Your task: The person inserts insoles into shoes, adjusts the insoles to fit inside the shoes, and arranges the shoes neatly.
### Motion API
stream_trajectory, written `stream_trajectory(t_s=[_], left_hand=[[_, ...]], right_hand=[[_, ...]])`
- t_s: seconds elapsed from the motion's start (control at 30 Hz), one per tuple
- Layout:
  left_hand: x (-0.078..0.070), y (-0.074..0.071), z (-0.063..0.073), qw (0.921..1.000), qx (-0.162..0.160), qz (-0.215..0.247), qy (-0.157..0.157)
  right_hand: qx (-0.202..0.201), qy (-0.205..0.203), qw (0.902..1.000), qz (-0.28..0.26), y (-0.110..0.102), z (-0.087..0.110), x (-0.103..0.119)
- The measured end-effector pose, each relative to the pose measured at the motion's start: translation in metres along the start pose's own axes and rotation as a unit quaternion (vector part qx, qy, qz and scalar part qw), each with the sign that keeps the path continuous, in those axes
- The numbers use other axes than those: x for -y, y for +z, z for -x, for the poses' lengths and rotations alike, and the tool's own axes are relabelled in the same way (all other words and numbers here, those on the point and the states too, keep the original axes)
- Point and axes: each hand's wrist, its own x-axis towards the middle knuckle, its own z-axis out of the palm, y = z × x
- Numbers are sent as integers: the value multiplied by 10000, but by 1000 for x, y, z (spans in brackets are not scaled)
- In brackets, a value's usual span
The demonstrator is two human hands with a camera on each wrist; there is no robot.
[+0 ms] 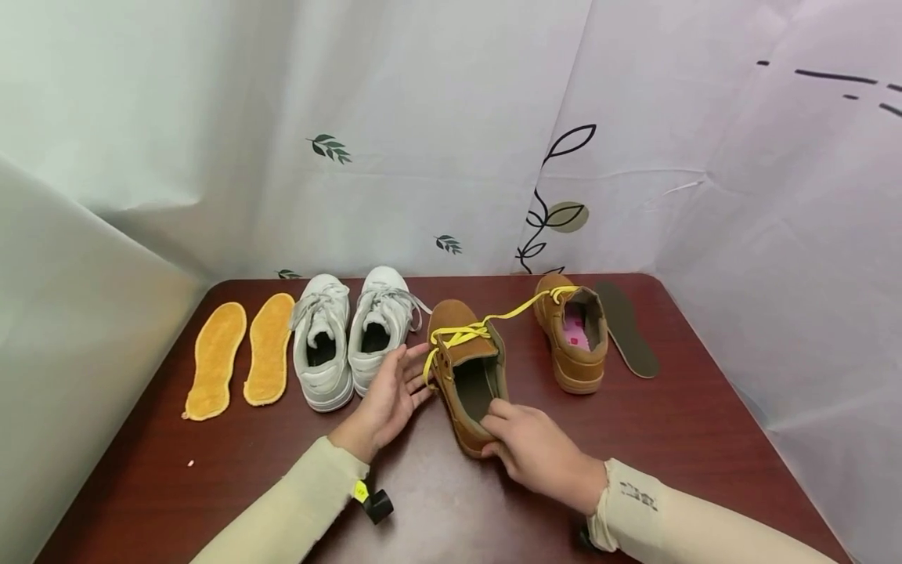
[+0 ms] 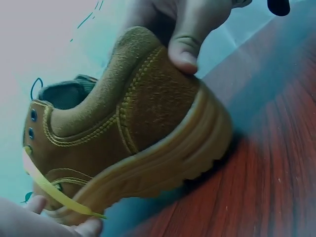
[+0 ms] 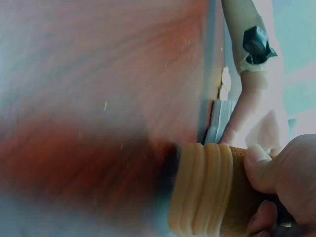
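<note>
Positioning step, seemingly: right hand (image 1: pixel 539 452) pinches brown shoe (image 1: pixel 474 351) by heel (image 2: pixel 163 98), beside white shoes (image 1: pixel 327 382); left hand (image 1: pixel 389 398) spread alongside (yellow lace (image 1: pixel 461 336) close). Next move likely needs firm heel hold.

Brown shoe (image 1: pixel 470 352), three cameras
Head view looks forward and down over the fingers (image 1: pixel 503 410); both wrist views, close beside them, share the heel (image 2: pixel 160 101).

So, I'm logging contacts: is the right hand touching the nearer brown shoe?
Touching. The left wrist view shows the right hand with its thumb pressed against the nearer brown shoe at the heel.
</note>
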Motion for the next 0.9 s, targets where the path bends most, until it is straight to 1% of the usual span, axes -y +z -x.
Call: stream_trajectory(t_s=[0.13, 0.2, 0.37, 0.53, 0.73, 0.9], left_hand=[[1, 10, -10, 9990, -146, 327, 273], [0, 18, -15, 9982, -142, 441, 393], [-6, 34, -31, 9959, 32, 730, 541], [-11, 44, -46, 9940, 49, 950, 537], [-12, 50, -65, 9941, 101, 984, 444], [-10, 52, -76, 9944, 166, 979, 349]], right_hand=[[-170, 76, 9997, 168, -2, 0, -11], [-219, 126, 9995, 213, -4, -1, -17], [-427, 203, 9982, 358, -10, 1, -33], [-550, 316, 9970, 437, -15, 0, -48], [-553, 521, 9961, 448, -18, -2, -62], [-569, 668, 9954, 398, -17, -1, -69]])
